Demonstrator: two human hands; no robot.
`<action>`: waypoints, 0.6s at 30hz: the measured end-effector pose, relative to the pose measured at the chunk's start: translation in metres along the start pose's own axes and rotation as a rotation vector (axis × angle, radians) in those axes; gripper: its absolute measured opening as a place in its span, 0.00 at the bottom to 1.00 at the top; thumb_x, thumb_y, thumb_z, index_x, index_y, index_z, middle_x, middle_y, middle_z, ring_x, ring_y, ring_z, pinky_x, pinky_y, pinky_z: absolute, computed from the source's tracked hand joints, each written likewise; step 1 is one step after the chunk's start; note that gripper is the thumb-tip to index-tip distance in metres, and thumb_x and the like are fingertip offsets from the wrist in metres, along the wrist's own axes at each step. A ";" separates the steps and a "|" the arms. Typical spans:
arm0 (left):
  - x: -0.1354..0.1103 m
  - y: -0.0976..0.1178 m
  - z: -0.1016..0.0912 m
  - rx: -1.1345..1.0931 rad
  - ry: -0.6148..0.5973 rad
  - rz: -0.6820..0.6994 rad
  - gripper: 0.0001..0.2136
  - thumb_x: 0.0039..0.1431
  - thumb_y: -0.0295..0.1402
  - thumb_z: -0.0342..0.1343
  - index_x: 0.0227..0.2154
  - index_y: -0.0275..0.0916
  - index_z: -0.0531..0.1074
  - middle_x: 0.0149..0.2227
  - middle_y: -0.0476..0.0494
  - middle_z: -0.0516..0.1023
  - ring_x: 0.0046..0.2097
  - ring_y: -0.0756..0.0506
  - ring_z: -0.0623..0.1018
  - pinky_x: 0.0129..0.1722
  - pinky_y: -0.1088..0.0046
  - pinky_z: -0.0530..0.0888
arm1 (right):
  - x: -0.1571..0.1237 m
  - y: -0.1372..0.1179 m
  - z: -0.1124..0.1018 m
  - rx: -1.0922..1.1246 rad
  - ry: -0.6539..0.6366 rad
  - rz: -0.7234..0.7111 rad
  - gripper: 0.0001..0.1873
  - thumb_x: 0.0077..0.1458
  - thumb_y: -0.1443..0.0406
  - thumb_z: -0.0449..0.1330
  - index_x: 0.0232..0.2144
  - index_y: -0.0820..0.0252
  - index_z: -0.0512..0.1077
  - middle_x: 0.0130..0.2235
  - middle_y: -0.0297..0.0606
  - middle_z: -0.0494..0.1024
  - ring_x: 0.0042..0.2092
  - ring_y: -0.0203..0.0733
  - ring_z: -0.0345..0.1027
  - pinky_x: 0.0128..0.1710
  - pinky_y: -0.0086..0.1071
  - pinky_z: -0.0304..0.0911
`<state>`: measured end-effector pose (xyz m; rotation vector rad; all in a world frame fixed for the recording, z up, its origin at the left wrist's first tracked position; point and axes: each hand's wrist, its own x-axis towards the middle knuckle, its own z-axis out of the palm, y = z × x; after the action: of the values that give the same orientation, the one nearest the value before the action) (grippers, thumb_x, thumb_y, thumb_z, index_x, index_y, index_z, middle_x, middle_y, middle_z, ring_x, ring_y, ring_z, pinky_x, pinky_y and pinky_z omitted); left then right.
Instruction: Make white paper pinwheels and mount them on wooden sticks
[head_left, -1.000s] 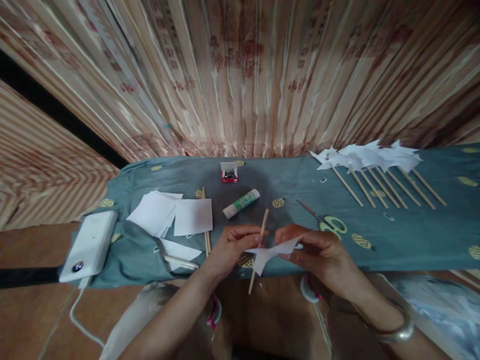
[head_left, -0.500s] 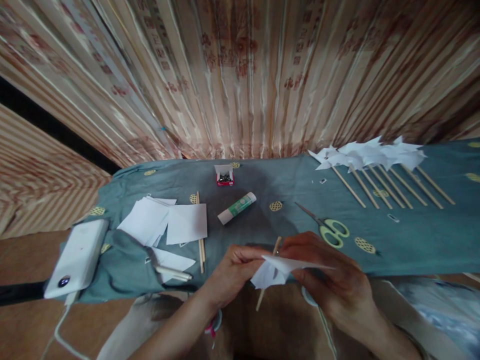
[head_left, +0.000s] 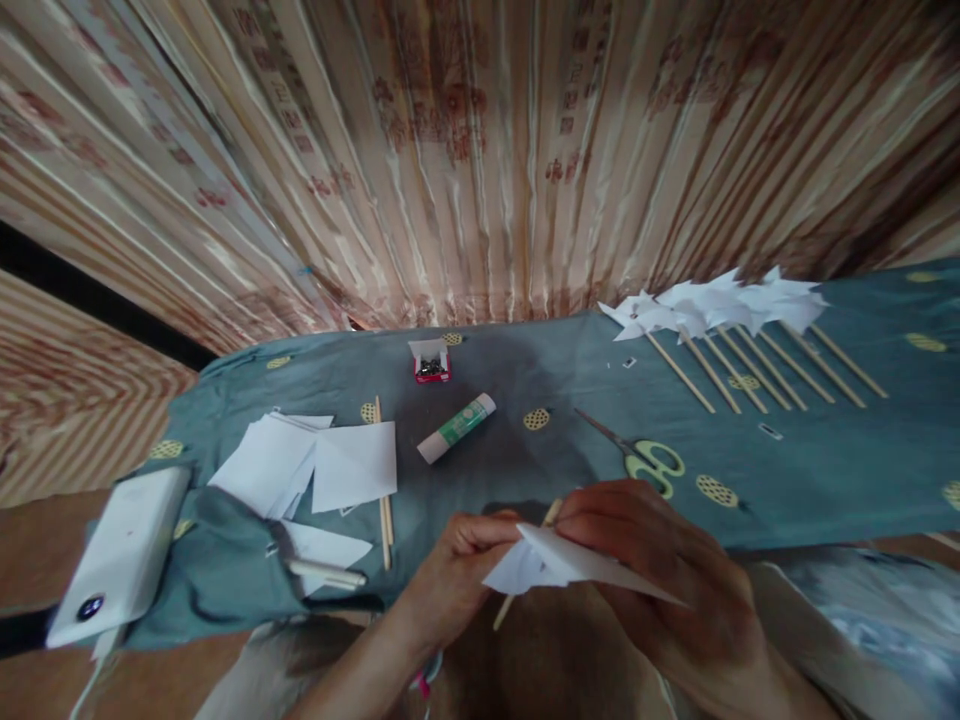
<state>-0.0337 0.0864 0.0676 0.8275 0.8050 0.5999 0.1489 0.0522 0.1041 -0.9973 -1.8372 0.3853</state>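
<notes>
A white paper pinwheel [head_left: 570, 562] is held close to my body at the table's front edge. Its thin wooden stick [head_left: 502, 612] slants down below the paper, with the top end poking out above. My left hand [head_left: 457, 565] pinches the pinwheel from the left, thumb and fingers closed near the stick. From the right, my right hand [head_left: 671, 565] curls around the paper and the stick's upper end. The paper and the back of the hand hide most of the right fingertips.
Green-handled scissors [head_left: 652, 466], a glue stick [head_left: 457, 428] and a small red box of metal pins [head_left: 431, 364] lie ahead. Left are white paper squares [head_left: 354, 466], loose sticks [head_left: 385, 535] and a white power bank [head_left: 124, 555]. Several finished pinwheels [head_left: 701, 308] lie far right.
The pinwheel has tilted between my hands, its right-hand paper blade now sloping down to the right. My right hand has shifted slightly over it. The whole view has turned a little.
</notes>
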 end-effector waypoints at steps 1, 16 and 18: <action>0.000 0.000 0.000 0.001 0.006 -0.001 0.18 0.36 0.51 0.69 0.20 0.39 0.79 0.25 0.47 0.69 0.30 0.49 0.64 0.31 0.74 0.61 | 0.000 0.000 0.000 0.002 0.006 -0.007 0.16 0.61 0.67 0.55 0.51 0.53 0.72 0.39 0.42 0.81 0.41 0.46 0.76 0.38 0.40 0.73; 0.000 -0.004 -0.002 -0.085 -0.025 -0.024 0.17 0.35 0.48 0.71 0.18 0.38 0.79 0.24 0.49 0.69 0.28 0.52 0.65 0.28 0.76 0.58 | -0.003 0.003 -0.001 -0.041 -0.014 -0.039 0.17 0.60 0.70 0.54 0.52 0.56 0.69 0.40 0.43 0.80 0.43 0.45 0.76 0.40 0.39 0.73; -0.001 -0.005 -0.002 -0.081 -0.006 -0.020 0.18 0.34 0.49 0.72 0.17 0.38 0.79 0.24 0.48 0.70 0.28 0.52 0.65 0.29 0.76 0.59 | -0.003 0.003 -0.002 -0.048 -0.023 -0.044 0.17 0.61 0.70 0.54 0.52 0.56 0.68 0.40 0.43 0.80 0.43 0.45 0.76 0.41 0.39 0.72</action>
<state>-0.0349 0.0840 0.0628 0.7465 0.7776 0.6081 0.1524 0.0509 0.1011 -0.9872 -1.8934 0.3290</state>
